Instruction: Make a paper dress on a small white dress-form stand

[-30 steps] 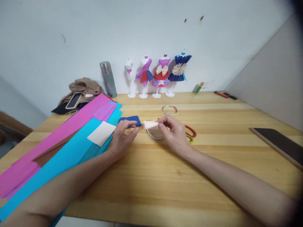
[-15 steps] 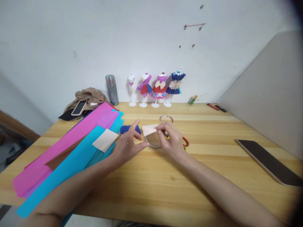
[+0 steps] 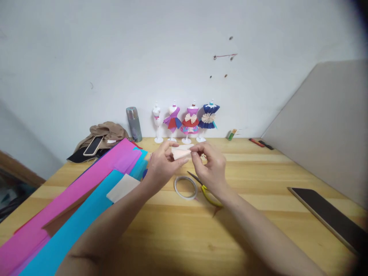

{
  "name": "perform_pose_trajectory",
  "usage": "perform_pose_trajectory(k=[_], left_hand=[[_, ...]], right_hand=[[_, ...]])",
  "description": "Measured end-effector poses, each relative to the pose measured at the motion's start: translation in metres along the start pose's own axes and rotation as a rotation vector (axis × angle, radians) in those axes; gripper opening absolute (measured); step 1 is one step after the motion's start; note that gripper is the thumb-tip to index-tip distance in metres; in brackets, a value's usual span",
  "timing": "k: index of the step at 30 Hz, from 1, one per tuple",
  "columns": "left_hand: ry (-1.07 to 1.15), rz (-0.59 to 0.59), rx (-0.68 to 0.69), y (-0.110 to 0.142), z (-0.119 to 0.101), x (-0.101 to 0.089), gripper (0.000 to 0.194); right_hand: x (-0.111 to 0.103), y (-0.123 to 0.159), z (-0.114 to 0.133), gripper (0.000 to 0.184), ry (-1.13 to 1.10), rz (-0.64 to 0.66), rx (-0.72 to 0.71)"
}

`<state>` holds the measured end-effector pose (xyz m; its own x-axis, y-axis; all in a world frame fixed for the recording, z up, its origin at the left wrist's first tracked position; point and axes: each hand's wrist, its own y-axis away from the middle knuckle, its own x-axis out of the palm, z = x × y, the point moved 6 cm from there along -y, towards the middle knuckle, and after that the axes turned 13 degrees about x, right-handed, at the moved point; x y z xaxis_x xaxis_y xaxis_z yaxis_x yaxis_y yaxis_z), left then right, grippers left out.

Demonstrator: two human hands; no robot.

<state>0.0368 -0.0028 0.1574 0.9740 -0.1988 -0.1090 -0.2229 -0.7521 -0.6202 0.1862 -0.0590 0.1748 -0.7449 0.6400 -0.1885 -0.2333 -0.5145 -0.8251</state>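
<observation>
Both hands are raised above the wooden table (image 3: 258, 214) and meet on a small folded cream paper piece (image 3: 180, 152). My left hand (image 3: 161, 165) pinches its left end between thumb and fingers. My right hand (image 3: 209, 165) pinches its right end with fingertips closed. Below the hands lie a roll of clear tape (image 3: 185, 187) and yellow-handled scissors (image 3: 205, 188). A cream paper square (image 3: 123, 188) rests on the cyan sheet to the left.
Long pink paper sheets (image 3: 94, 172) and cyan paper sheets (image 3: 71, 230) cover the table's left side. Several small dress mannequins (image 3: 186, 120) and a grey flask (image 3: 133, 124) stand at the wall. A brown cloth with a phone (image 3: 99, 140) lies back left; a dark tablet (image 3: 330, 214) lies right.
Both hands lifted off the table with the cream paper, and my left hand took hold of its other end. The view tilted up; the tape roll and scissors are now uncovered.
</observation>
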Motion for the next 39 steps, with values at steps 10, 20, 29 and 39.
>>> perform_pose_trajectory(k=[10,20,29,39], left_hand=[[0.225,0.037,-0.088,-0.024,0.033,0.023,0.035],[0.194,-0.005,-0.082,-0.021,0.043,0.022,0.031],[0.046,0.001,-0.032,-0.019,0.040,0.017,0.026],[-0.035,-0.023,-0.011,-0.012,0.044,0.016,0.017]], right_hand=[[0.000,-0.013,-0.029,0.018,0.038,-0.037,-0.023],[0.002,-0.008,-0.033,0.019,0.059,0.016,-0.017],[0.002,-0.008,-0.036,0.018,0.051,0.030,0.041],[0.002,-0.008,-0.037,0.018,0.039,0.034,0.027]])
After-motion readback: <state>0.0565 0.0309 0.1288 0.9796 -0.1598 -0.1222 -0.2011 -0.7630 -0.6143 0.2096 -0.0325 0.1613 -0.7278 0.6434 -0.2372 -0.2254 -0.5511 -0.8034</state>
